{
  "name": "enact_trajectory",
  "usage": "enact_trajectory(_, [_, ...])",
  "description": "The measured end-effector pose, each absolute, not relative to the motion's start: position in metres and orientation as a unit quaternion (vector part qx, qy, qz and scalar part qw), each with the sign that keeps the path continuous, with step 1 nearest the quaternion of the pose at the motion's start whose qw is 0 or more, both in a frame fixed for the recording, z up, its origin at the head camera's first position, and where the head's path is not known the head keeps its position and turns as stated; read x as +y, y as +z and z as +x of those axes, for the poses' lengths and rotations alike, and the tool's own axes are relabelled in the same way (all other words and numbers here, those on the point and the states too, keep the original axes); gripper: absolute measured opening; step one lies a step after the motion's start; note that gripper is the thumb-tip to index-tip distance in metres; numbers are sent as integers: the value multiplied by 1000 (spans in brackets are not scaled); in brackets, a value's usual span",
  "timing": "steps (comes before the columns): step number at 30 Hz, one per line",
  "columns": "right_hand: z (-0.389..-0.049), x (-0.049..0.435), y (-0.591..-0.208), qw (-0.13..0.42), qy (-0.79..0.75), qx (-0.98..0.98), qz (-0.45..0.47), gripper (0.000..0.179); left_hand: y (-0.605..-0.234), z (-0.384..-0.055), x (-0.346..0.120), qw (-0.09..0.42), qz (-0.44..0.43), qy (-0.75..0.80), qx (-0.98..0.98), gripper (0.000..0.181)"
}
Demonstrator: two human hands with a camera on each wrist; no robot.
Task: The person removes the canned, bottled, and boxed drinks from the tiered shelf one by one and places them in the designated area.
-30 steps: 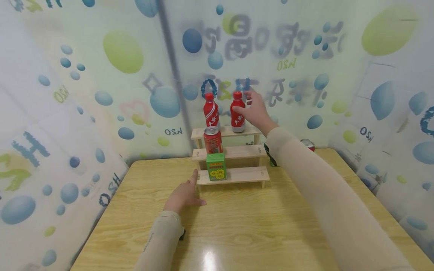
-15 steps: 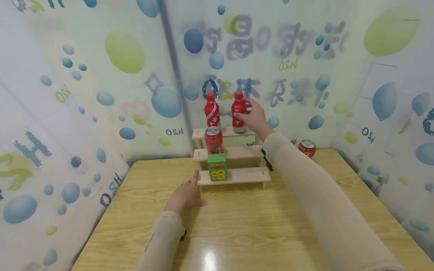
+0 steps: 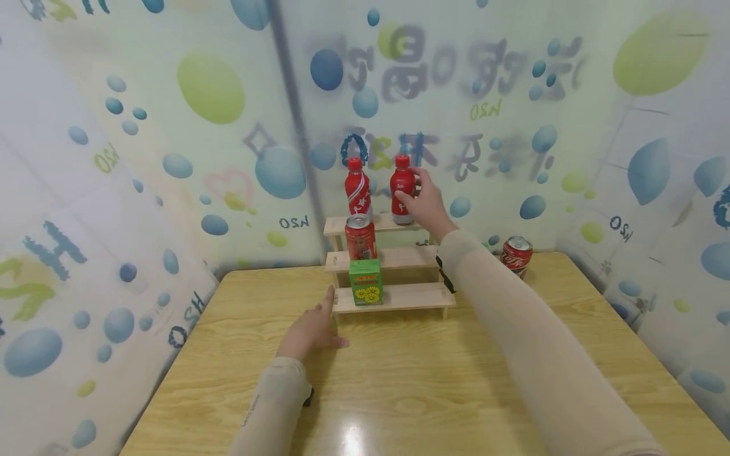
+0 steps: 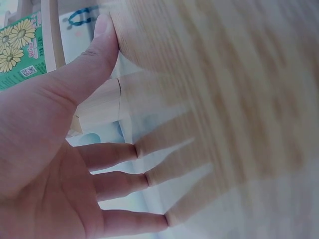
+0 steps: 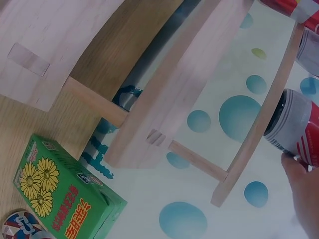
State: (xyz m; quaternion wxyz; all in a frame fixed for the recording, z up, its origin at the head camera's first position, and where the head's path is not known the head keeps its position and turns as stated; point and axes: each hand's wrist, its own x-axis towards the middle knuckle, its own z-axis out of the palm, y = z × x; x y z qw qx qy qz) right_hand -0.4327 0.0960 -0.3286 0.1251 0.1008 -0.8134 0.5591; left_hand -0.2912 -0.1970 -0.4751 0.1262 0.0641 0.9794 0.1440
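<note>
My right hand [image 3: 424, 202] grips a red bottle [image 3: 401, 183] from its right side, thumb in front and fingers behind. The bottle is upright at the top tier of a small wooden stepped shelf [image 3: 413, 296]; its grey base [image 5: 286, 119] is right at the top board in the right wrist view. My left hand [image 3: 310, 329] rests on the table by the shelf's lower left corner, index finger pointing at the bottom board. In the left wrist view, that hand's fingers [image 4: 117, 186] are straight and spread, their tips on the wood.
A second red bottle [image 3: 357, 190] stands on the top tier's left. Below it are a red can [image 3: 360, 239] and a green drink carton [image 3: 366, 283]. A dark red can [image 3: 516, 255] stands at the table's back right, with another green carton [image 5: 65, 194] seen beside the shelf.
My right thumb and fingers have closed in around the right-hand bottle. The right forearm has shifted left, uncovering the can at the back right. My left hand has stayed put.
</note>
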Motion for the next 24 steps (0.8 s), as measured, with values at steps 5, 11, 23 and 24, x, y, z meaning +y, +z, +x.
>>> enact_trajectory(5, [-434, 94, -333, 141, 559, -811, 104, 69, -479, -291, -197, 132, 57, 151, 978, 136])
enact_trajectory(11, [-435, 90, -334, 155, 558, -809, 103, 69, -477, -291, -199, 128, 60, 145, 979, 136])
enact_trajectory(23, [-436, 89, -335, 163, 546, -817, 88, 69, -477, -293, -198, 132, 60, 144, 979, 136])
enact_trajectory(24, [-436, 90, -335, 163, 545, -818, 88, 69, -476, -292, -198, 133, 60, 144, 979, 135])
